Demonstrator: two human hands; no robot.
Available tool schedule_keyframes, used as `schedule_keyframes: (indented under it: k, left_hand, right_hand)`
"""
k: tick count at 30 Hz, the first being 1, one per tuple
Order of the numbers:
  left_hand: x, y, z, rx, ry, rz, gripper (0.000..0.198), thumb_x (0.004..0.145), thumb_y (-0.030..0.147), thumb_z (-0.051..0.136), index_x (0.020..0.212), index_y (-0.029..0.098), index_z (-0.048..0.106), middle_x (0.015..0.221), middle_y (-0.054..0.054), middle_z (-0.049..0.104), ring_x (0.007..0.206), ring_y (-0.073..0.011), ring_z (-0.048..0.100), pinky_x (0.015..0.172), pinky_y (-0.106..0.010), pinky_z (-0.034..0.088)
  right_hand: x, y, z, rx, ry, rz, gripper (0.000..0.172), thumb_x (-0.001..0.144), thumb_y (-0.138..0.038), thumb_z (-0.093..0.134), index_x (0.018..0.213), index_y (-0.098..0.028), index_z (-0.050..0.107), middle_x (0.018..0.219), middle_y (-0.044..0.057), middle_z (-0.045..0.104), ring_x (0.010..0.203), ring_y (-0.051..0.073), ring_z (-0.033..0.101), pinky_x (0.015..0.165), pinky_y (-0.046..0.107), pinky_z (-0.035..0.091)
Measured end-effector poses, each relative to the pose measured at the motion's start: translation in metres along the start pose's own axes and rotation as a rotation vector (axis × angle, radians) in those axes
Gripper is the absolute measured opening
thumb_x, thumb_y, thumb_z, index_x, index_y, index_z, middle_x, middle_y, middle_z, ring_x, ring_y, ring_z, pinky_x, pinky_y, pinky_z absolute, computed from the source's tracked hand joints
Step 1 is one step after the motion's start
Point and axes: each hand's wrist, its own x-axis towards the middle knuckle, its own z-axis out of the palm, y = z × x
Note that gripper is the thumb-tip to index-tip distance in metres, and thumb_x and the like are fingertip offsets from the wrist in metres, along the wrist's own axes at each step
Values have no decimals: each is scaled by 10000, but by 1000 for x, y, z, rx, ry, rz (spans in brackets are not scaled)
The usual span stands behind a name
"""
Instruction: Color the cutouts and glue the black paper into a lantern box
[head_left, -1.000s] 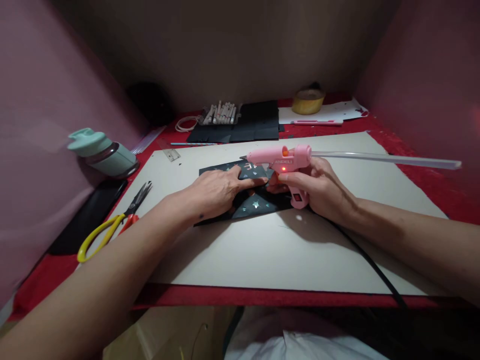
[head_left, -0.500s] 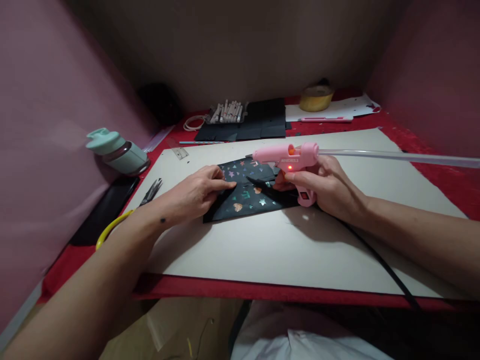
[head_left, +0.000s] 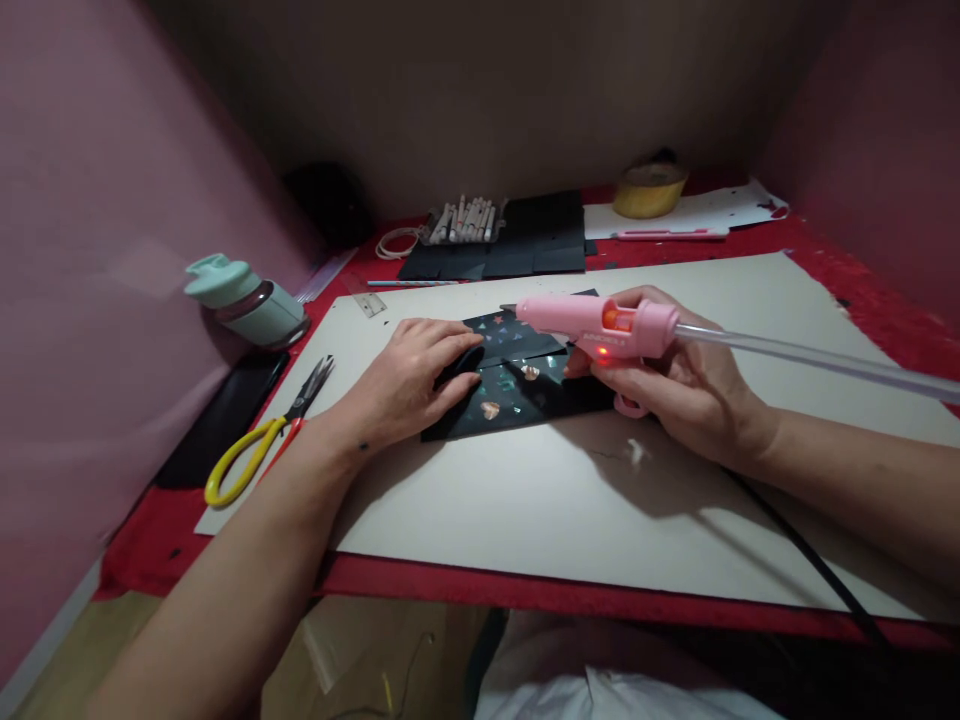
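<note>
A pink hot glue gun is gripped in my right hand, its small light glowing red and its nozzle pointing left. From its back end runs a long clear glue stick. Below the nozzle lies black paper patterned with shiny hearts and stars, with a folded or overlapping upper layer. My left hand holds the paper's left edge, a dark raised part showing between thumb and fingers. Whether the nozzle touches the paper, I cannot tell.
White board lies beneath the work on a red cloth. Yellow-handled scissors, a black phone-like slab and a mint bottle are at left. Markers, black sheets, yellow tape and a pink cutter-like tool sit behind.
My left hand has gone from pressing with a pointed index finger to thumb and fingers at the paper's edge. The glue gun has tilted, its rear coming nearer. The view has shifted slightly.
</note>
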Motion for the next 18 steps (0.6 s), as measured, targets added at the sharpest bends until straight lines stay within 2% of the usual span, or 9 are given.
schedule_keyframes:
  k: [3, 8, 14, 18]
  left_hand:
    - [2, 6, 3, -24, 46, 25, 312, 1013, 236, 493, 1263, 119, 640, 1233, -171, 672, 1153, -268, 601, 999, -467, 506]
    - [10, 15, 10, 71, 93, 78, 291, 1015, 213, 476, 1165, 106, 702, 1017, -148, 671, 926, -245, 570, 819, -421, 548]
    - [21, 15, 22, 80, 51, 46, 321, 1006, 251, 518, 1256, 91, 642, 1252, -203, 657, 1128, -294, 598, 969, -484, 526]
    - [32, 18, 24, 153, -71, 28, 347, 1018, 301, 509, 1234, 69, 651, 1201, -205, 692, 1081, -315, 643, 952, -489, 527]
  right_hand:
    - [-2, 0, 0, -27, -1, -10, 333, 762, -367, 729, 1029, -272, 555, 900, 39, 680, 625, 169, 537, 511, 322, 411]
    - [1, 2, 0, 17, 29, -16, 290, 761, -335, 708, 987, -269, 538, 925, 39, 679, 673, 179, 583, 492, 299, 405]
    - [2, 2, -1, 47, 29, -14, 281, 768, -306, 704, 985, -256, 532, 878, 42, 689, 713, 202, 623, 475, 285, 395]
    - [3, -1, -4, 39, 16, 4, 259, 762, -279, 708, 960, -245, 544, 831, 31, 679, 583, 152, 550, 448, 282, 379]
